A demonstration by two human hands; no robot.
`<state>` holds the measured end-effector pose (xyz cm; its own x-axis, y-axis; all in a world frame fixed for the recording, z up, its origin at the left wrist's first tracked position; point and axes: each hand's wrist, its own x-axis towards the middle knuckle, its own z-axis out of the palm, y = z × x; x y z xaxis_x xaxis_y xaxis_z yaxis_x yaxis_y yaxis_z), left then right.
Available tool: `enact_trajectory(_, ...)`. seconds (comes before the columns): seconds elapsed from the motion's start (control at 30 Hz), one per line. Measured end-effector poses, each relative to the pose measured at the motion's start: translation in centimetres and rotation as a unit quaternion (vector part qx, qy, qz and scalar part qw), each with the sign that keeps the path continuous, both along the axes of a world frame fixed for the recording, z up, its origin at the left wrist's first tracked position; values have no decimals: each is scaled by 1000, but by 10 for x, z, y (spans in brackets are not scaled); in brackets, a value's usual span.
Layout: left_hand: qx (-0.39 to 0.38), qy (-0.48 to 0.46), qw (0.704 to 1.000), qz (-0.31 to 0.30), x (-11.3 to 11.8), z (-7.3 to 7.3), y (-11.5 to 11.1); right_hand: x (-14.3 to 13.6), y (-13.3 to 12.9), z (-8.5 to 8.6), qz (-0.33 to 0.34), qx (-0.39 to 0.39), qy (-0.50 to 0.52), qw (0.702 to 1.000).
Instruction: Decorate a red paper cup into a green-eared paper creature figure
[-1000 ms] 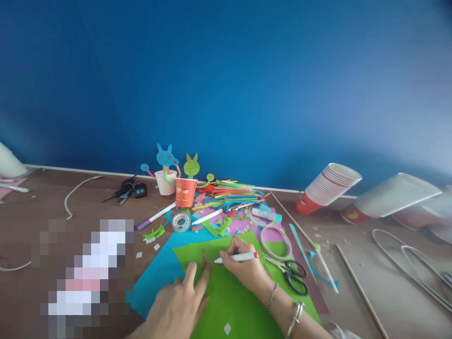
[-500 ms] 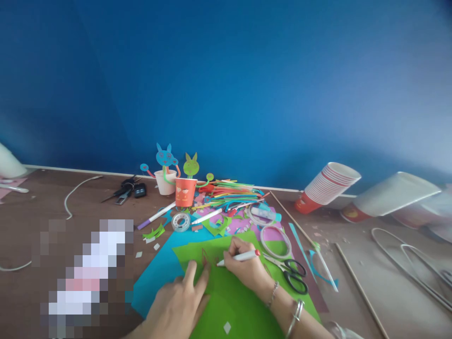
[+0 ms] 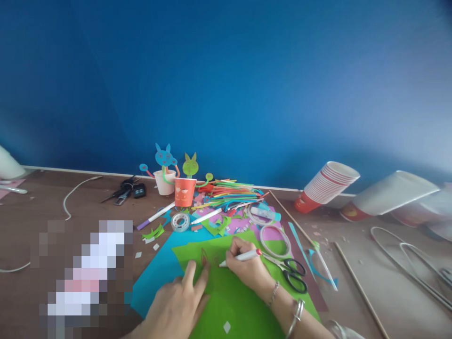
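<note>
My right hand [image 3: 246, 263] is closed round a white marker [image 3: 247, 255] with a red end, its tip at the green paper [image 3: 226, 296]. Small reddish outlines [image 3: 204, 257] are drawn near the paper's upper left part. With fingers spread, my left hand [image 3: 181, 292] lies flat on the left side of that sheet. Blue paper [image 3: 158, 270] shows beneath it. Scissors [image 3: 291, 273] with black handles rest just right of my right hand, on the paper's edge. Close by is a ring-shaped tape roll [image 3: 275, 241]. A small white scrap [image 3: 227, 326] lies on the green sheet.
Behind the paper stand a white cup [image 3: 165, 182] and an orange cup [image 3: 185, 192] with paper animal heads. Colourful sticks [image 3: 229, 194], a tape roll [image 3: 180, 221] and a glue stick [image 3: 265, 214] lie there. Stacked cups [image 3: 326, 186] lean at right, near a wooden stick [image 3: 360, 289].
The marker tip has shifted slightly right on the green paper, with my right hand moving a little. My left hand stays in place.
</note>
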<state>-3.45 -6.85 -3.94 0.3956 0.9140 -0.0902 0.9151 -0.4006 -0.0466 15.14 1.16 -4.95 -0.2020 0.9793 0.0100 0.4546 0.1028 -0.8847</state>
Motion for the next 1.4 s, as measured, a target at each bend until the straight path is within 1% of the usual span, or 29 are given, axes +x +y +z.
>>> enact_trajectory(0.2, 14, -2, 1000, 3, 0, -1, 0, 1, -1, 0, -10, 14, -1, 1000)
enact_trajectory(0.63, 13, 1, 1000, 0, 0, 1, 0, 2, -2, -3, -33, 36, 6, 999)
enact_trajectory(0.9, 4, 2, 1000, -2, 0, 1, 1, 2, -1, -6, -45, 19, 16, 999)
enact_trajectory(1.1, 4, -4, 1000, 4, -1, 0, 0, 1, -1, -5, -64, 22, 8, 998)
enact_trajectory(1.27, -23, 3, 1000, 8, 1, 2, 1, 1, 0, -5, -71, 15, 3, 997)
enact_trajectory(1.4, -18, 8, 1000, 8, 2, 3, 1, 0, 0, -5, -78, 4, 7, 997)
